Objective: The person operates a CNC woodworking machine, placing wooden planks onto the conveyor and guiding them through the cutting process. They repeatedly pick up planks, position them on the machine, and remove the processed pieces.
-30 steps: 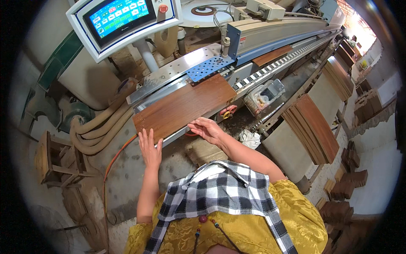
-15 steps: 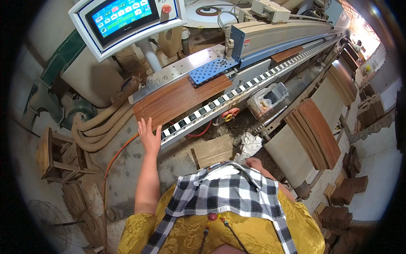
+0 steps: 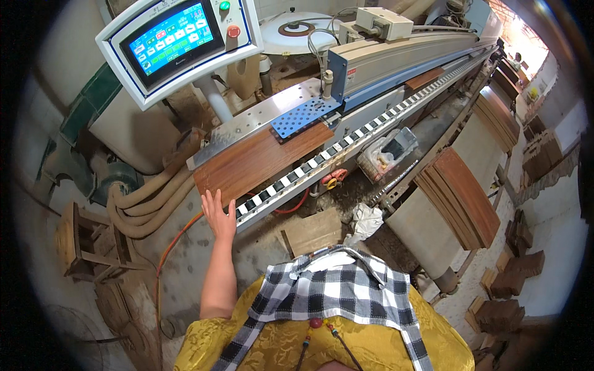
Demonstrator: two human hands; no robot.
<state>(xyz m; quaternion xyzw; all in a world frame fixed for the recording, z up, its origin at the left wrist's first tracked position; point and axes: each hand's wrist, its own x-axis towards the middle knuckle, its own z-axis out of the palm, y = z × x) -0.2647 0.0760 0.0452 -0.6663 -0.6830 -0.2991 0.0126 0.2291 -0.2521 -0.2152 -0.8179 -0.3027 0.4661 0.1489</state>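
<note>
My left hand (image 3: 218,212) rests at the near left end of a reddish-brown wooden board (image 3: 260,162). Its fingers are spread, their tips against the board's edge, with the thumb apart beside the chain belt. Flat on the machine's infeed, the board lies alongside a metal bed plate (image 3: 226,133), and its far end passes beneath a blue perforated plate (image 3: 304,116). Next to it runs the black and white chain belt (image 3: 328,152). Farther along the machine, another brown board (image 3: 424,78) shows. My right hand is out of sight.
A control screen (image 3: 173,42) with red and green buttons stands at the upper left. Stacked boards (image 3: 461,196) lie on a roller conveyor (image 3: 416,238) at right. A clear bin (image 3: 388,153), crumpled white plastic (image 3: 365,221), cardboard (image 3: 314,230), hoses (image 3: 139,216) and a wooden stool (image 3: 99,241) are nearby.
My right hand, seen earlier beside the apron near the white plastic, has gone out of view. The view has shifted slightly. My left hand stays at the board's end.
</note>
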